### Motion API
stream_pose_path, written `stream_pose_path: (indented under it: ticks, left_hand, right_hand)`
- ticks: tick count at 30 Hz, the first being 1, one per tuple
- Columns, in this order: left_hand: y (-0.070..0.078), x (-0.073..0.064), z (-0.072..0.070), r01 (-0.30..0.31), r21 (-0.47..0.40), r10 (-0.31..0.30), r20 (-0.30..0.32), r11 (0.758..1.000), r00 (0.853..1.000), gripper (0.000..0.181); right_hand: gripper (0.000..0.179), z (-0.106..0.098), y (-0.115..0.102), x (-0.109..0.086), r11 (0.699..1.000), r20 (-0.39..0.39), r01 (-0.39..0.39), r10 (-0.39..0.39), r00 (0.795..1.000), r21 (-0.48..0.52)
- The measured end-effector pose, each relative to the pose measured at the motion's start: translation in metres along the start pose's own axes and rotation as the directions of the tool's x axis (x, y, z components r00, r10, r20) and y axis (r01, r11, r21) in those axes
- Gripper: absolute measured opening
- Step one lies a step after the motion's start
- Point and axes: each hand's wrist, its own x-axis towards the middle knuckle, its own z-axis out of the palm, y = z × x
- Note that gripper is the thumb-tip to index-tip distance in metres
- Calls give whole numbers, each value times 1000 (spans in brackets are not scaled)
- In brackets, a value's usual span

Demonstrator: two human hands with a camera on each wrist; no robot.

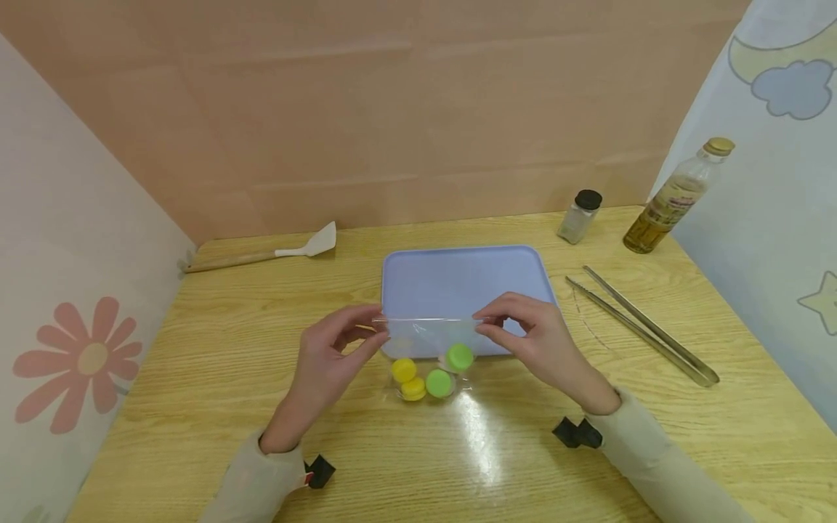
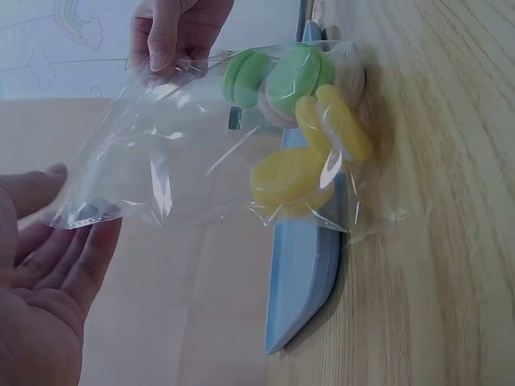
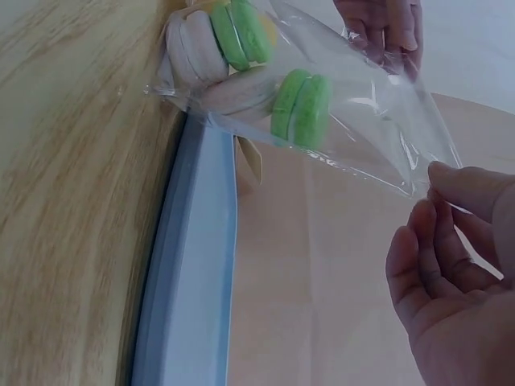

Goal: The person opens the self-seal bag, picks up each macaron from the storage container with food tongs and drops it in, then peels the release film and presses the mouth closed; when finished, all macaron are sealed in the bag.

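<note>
A clear plastic bag of macarons hangs upright between both hands, its top edge stretched level. Yellow macarons, green macarons and pale pinkish macarons lie loose in its lower part. My left hand holds the top left corner, fingers curved behind the film and thumb standing a little off it. At the top right corner my right hand pinches the film between thumb and fingertips. Behind the bag lies a light blue tray, partly covered by the bag and right hand.
Metal tongs lie to the right of the tray. A small jar with a black lid and a bottle of amber liquid stand at the back right. A white spatula with a wooden handle lies at the back left.
</note>
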Motion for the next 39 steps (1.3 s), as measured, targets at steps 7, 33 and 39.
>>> stream_pose_path:
  ticks: [7,33,39]
  left_hand:
    - [1,0,1,106,102,-102,-45,989,994,32]
    - [6,14,0,-33,317,-30,191,948,981,15]
    - [3,23,10,15,354,-111,251,935,961,18]
  right_hand:
    - [27,-2,-4,2,1000,12,-9,8,1000,18]
    - [22,-2,-3,6,990,103,13,2,995,-139]
    - [23,6,-1,16,969,155,68,-31,987,-238]
